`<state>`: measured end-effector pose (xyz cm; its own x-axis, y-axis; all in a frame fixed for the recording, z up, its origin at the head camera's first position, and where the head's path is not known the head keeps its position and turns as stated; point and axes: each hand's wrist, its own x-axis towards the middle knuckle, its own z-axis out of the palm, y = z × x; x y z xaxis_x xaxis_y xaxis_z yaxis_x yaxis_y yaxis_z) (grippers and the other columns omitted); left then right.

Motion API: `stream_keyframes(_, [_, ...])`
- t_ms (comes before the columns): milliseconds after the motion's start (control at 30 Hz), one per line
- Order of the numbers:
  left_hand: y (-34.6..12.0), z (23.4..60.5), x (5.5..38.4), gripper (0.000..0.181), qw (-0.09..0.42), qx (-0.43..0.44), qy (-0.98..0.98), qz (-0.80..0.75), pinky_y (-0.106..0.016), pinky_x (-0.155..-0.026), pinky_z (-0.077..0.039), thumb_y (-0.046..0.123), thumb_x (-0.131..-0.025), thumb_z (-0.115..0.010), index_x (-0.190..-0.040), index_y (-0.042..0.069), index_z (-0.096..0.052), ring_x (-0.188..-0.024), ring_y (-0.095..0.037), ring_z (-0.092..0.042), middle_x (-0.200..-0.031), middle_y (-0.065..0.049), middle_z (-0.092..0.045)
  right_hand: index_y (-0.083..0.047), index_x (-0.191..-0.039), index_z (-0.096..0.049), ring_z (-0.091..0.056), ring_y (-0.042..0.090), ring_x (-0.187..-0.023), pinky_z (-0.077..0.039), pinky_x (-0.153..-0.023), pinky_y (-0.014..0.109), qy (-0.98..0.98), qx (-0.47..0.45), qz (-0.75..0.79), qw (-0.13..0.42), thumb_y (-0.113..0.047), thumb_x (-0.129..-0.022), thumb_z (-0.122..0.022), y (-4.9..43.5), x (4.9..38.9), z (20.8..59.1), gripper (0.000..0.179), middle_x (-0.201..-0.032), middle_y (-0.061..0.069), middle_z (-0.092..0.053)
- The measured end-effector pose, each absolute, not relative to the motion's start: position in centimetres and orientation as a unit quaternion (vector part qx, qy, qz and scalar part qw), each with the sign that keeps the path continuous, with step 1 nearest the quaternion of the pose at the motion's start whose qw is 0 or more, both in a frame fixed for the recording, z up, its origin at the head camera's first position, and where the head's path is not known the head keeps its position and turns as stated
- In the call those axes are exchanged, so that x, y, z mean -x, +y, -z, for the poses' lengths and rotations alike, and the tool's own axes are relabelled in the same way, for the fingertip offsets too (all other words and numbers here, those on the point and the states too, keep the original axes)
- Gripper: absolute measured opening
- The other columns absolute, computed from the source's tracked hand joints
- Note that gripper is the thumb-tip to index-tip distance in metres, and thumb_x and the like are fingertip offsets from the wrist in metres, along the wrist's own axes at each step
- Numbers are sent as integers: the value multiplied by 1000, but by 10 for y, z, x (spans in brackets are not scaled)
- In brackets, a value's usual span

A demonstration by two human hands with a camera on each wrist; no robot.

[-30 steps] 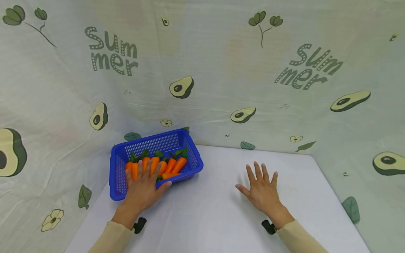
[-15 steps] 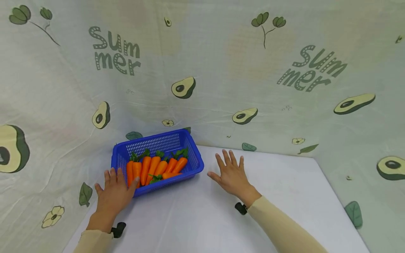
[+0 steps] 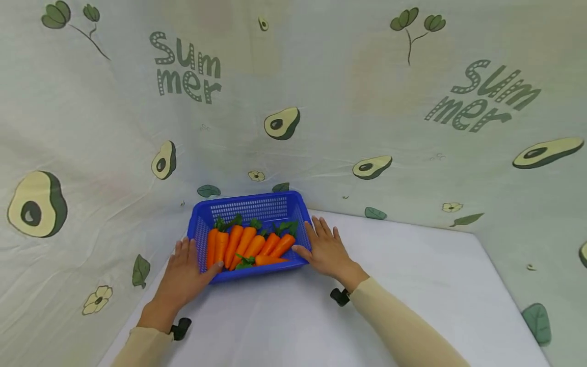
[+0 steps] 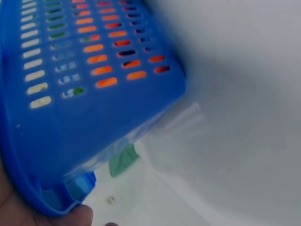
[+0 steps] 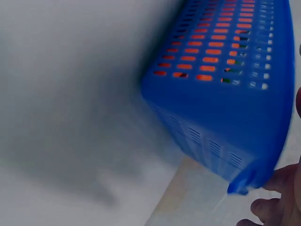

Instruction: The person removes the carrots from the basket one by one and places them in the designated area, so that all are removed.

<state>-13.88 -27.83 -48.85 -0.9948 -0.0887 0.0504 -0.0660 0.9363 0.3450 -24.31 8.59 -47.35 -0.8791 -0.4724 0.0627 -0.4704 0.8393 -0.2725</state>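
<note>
A blue plastic basket (image 3: pixel 257 273) with slotted walls stands on the white table, holding several orange carrots (image 3: pixel 247 243) with green tops. My left hand (image 3: pixel 181 280) lies along its left end, fingers straight and thumb at the front rim. On the opposite end my right hand (image 3: pixel 327 252) rests against the rim, fingers extended, thumb over the front right corner. In the left wrist view, fingertips (image 4: pixel 77 216) show at the rim of the basket (image 4: pixel 94 117). Fingers (image 5: pixel 270 209) also reach the rim of the basket (image 5: pixel 211 108) in the right wrist view.
A pale cloth (image 3: pixel 321 102) printed with avocados, leaves and "summer" lettering hangs behind and along both sides. The white tabletop (image 3: pixel 412 275) extends to the right and in front of the basket. A small black wrist camera (image 3: pixel 340 296) sits below the right wrist.
My left hand moved off from over the carrots to the basket's left end. My right hand came leftward to its right end. The basket has turned slightly, its front edge more level.
</note>
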Motion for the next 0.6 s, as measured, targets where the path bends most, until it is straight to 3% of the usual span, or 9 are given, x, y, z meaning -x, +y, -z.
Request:
stream_keyframes(400, [-204, 488, 169, 110, 34, 44, -985, 163, -65, -128, -17, 67, -97, -61, -163, -11, -20, -160, -52, -13, -171, -34, -18, 9, -161, -30, -22, 49, -159, -21, -122, 75, 972, 181, 149, -16, -62, -107, -46, 172, 207, 477, 91, -170, 30, -25])
stream_keyframes(600, [-169, 491, 179, 114, -3, 77, -984, 159, -61, -130, -13, 73, -95, -57, -164, -8, -18, -162, -48, -9, -173, -30, -15, 10, -161, -29, -23, 52, -157, -24, -122, 73, 980, 138, 141, -3, -59, -107, -48, 209, 190, 482, 90, -170, 32, -24])
